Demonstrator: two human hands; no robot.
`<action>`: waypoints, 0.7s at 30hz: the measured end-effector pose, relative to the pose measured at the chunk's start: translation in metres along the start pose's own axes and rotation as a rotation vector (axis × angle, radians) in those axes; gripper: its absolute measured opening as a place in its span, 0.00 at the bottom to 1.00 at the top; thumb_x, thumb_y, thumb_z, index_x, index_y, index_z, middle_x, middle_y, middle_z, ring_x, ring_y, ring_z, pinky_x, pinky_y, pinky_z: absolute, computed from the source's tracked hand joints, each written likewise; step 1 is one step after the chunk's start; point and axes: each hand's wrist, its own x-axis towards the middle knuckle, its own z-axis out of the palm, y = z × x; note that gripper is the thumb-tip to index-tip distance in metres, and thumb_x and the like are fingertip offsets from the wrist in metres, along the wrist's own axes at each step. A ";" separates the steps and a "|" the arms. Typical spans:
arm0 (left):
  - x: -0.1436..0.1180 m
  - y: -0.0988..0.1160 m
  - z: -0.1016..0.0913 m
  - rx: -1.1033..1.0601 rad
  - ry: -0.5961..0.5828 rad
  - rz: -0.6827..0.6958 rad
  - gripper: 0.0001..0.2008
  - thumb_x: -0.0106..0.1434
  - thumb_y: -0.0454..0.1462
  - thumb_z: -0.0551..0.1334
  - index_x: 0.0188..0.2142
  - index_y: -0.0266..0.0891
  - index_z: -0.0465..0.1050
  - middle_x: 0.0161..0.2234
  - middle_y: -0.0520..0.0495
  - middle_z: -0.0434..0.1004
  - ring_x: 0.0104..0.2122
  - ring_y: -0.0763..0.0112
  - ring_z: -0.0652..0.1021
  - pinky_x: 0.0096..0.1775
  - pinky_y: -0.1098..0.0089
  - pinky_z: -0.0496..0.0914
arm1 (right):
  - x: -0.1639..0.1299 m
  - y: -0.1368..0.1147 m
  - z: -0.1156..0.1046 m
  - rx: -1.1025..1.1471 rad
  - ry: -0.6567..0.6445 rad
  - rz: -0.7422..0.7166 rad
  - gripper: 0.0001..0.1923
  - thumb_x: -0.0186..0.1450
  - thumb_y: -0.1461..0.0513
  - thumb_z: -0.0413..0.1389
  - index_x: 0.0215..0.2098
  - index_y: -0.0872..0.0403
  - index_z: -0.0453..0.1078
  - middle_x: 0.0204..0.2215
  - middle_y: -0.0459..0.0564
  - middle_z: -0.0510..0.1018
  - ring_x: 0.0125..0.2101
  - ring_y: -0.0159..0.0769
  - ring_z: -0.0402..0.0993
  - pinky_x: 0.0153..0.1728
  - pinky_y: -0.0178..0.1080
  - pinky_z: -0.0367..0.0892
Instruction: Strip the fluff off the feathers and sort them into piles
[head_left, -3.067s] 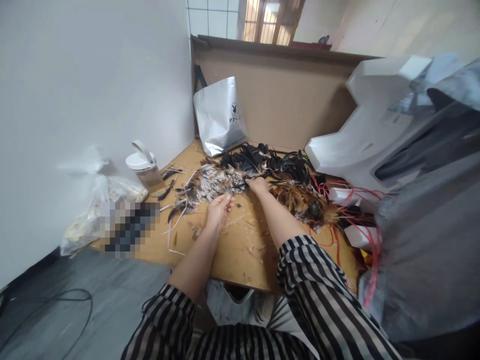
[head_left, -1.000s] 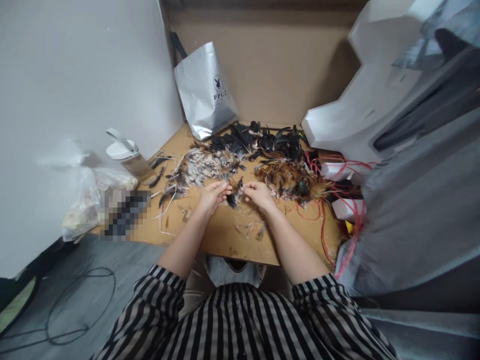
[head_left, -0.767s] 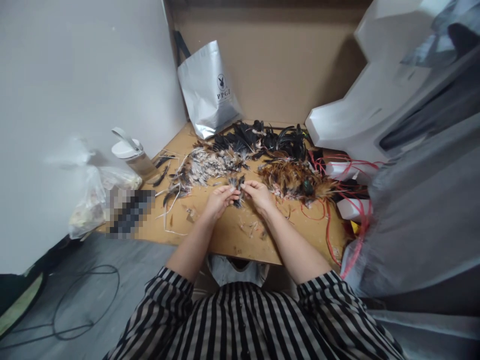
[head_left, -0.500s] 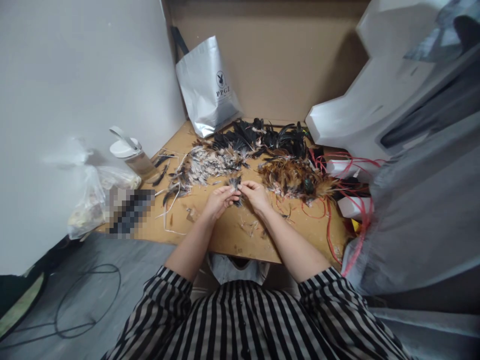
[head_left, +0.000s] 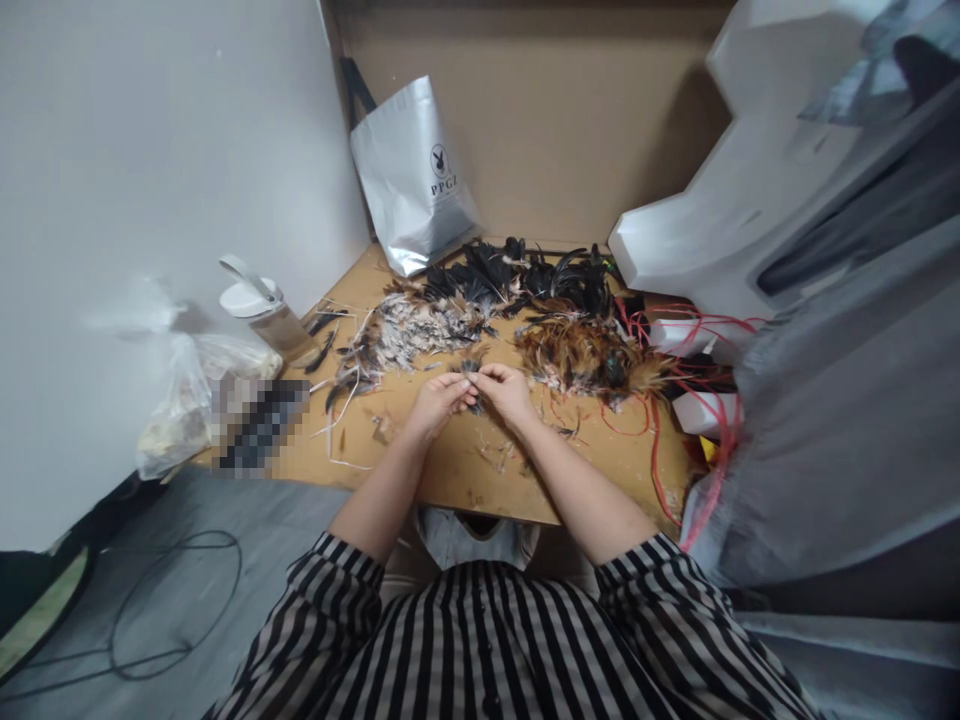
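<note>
- Feather tuft [head_left: 472, 366], small and dark, sits pinched between both hands over the near middle of the wooden table [head_left: 450, 480], just in front of the spread piles.
- Left hand [head_left: 435, 402] is closed on the tuft's near end with thumb and fingertips, seemingly to steady it.
- Right hand [head_left: 506, 392] grips the same tuft from the other side, fingertips meeting the left's; the tuft is small and partly covered, so whether it is one feather or several is hard to tell.
- Grey-white feathers [head_left: 409, 335] lie left of the hands, black feathers [head_left: 525, 280] farther back, and brown-gold feathers [head_left: 585, 360] to the right, kept as separate heaps by colour.
- Red cords [head_left: 660, 440] trail along the table's right edge beside the brown heap.
- Silver bag [head_left: 412, 180] leans against the cardboard backing, and a white-lidded bottle [head_left: 259, 310] stands at the left, both clear of the working space.
</note>
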 end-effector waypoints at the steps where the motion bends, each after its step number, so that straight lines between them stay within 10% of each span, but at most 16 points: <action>1: 0.000 0.000 0.000 0.018 0.003 0.005 0.10 0.47 0.37 0.64 0.28 0.32 0.71 0.22 0.48 0.73 0.18 0.81 0.70 0.20 0.80 0.62 | -0.001 -0.001 0.000 -0.019 0.009 -0.005 0.15 0.47 0.53 0.58 0.22 0.57 0.66 0.16 0.41 0.65 0.17 0.24 0.57 0.20 0.29 0.54; 15: 0.002 0.000 -0.003 0.098 0.046 0.045 0.10 0.47 0.39 0.64 0.27 0.32 0.72 0.25 0.44 0.75 0.19 0.78 0.72 0.20 0.79 0.62 | 0.002 -0.006 -0.008 -0.130 -0.026 -0.009 0.15 0.48 0.53 0.56 0.27 0.58 0.70 0.22 0.45 0.72 0.23 0.27 0.65 0.27 0.31 0.60; 21: 0.006 0.005 -0.014 -0.128 0.180 0.084 0.08 0.48 0.36 0.63 0.28 0.33 0.70 0.26 0.48 0.74 0.20 0.82 0.72 0.21 0.82 0.62 | 0.005 -0.011 -0.032 -0.501 -0.141 -0.063 0.13 0.51 0.57 0.53 0.27 0.58 0.72 0.23 0.47 0.74 0.23 0.27 0.65 0.26 0.30 0.58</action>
